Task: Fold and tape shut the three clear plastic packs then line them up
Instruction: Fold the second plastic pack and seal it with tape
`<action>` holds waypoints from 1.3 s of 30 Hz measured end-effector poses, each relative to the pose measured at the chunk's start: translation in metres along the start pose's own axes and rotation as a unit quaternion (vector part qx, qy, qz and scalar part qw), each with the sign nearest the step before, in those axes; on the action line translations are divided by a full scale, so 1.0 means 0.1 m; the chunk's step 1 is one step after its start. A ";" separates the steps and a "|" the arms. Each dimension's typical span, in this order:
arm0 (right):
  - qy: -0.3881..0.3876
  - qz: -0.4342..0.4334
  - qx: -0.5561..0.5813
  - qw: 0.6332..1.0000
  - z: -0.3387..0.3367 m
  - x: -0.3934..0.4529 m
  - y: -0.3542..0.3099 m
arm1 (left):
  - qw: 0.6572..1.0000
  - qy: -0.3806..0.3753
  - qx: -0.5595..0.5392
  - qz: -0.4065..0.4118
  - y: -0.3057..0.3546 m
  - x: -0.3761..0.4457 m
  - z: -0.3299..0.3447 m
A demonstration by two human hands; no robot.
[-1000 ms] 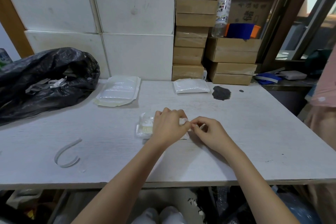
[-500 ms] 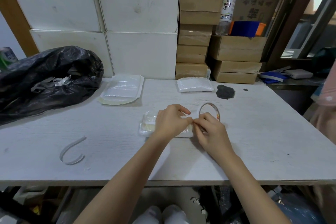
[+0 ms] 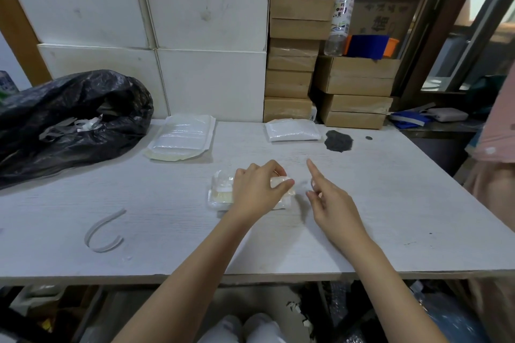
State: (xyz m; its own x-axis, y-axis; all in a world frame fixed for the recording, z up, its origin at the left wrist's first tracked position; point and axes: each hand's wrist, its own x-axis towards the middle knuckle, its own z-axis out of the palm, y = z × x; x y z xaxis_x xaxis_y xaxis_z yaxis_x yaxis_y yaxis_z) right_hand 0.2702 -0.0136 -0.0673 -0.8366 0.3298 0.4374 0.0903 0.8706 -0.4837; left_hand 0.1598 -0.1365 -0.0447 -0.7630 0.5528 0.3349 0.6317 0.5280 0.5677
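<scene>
A white table (image 3: pixel 362 217) is set against white panels and stacked boxes (image 3: pixel 295 44). A pack (image 3: pixel 220 192) in the middle is held down by the left hand (image 3: pixel 256 189), fingers curled on it. The right hand (image 3: pixel 331 203) is beside it, pointer out; its grip cannot be told. Two packs (image 3: pixel 181 138) (image 3: pixel 292 131) and a black bag (image 3: pixel 69 120) are behind.

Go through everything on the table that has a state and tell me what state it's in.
Middle pack: folded, held down by left hand.
Right hand: off the pack, index finger out, grip state unclear.
Left pack: flat, untouched.
Far pack: flat, untouched.
Black bag: open.
Bottle: upright, capped.
</scene>
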 end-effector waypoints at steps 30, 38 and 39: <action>0.003 -0.020 0.057 0.998 0.15 0.28 -0.35 | 0.996 -0.049 -0.080 -0.002 -0.03 0.00 -0.08; -0.032 0.015 -0.022 0.999 0.26 0.31 -0.37 | 0.882 -0.008 -0.458 -0.109 0.01 0.02 -0.28; -0.034 0.022 -0.035 0.999 0.27 0.32 -0.40 | 0.854 0.011 -0.504 -0.127 0.00 0.04 -0.35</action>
State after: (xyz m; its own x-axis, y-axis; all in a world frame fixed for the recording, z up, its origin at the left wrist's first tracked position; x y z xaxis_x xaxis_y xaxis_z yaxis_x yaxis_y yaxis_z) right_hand 0.2259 -0.0475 -0.0544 -0.8652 0.3447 0.3641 0.1626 0.8798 -0.4466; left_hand 0.1522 -0.1570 -0.0169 -0.8673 0.4851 0.1115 0.0146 -0.1990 0.9799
